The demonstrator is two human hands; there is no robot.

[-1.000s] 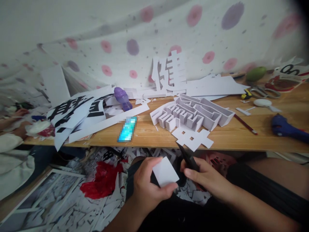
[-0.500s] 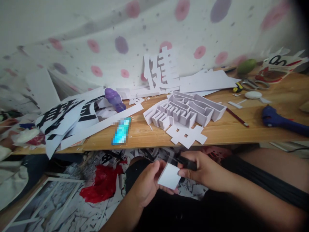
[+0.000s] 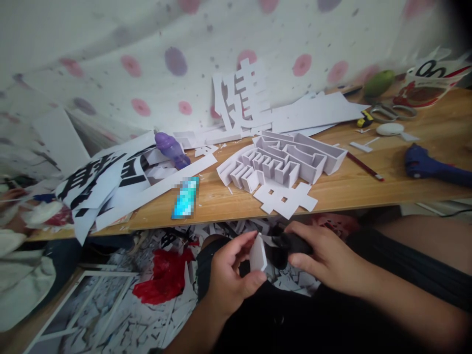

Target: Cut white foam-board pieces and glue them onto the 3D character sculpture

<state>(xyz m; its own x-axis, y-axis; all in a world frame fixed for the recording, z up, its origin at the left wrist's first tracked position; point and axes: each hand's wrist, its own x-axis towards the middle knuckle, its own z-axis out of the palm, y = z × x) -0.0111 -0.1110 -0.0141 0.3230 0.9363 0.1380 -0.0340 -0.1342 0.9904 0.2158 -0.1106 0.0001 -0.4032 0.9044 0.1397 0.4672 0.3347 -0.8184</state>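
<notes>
While half a second ago the small white square board (image 3: 258, 254) showed its broad face, now it is turned almost edge-on, pinched between the left hand's (image 3: 230, 273) thumb and fingers. The right hand (image 3: 324, 251) grips a black-handled bladed tool (image 3: 295, 242), blade just beside it. Beyond, on the brown wooden worktop (image 3: 221, 209), stands a white hollow-walled shape (image 3: 280, 172).

Pale wall (image 3: 44, 24), upper left. Spotted sheet (image 3: 155, 54) spread across behind the bench (image 3: 354, 189): whitish, pink and purple blotches, top edge slanting, slack folds toward left. Bench long, wood-grained, warm yellow-brown. Floor litter (image 3: 121, 314) below: pale scraps, thickly strewn. Light cool, diffuse, rather dim.
</notes>
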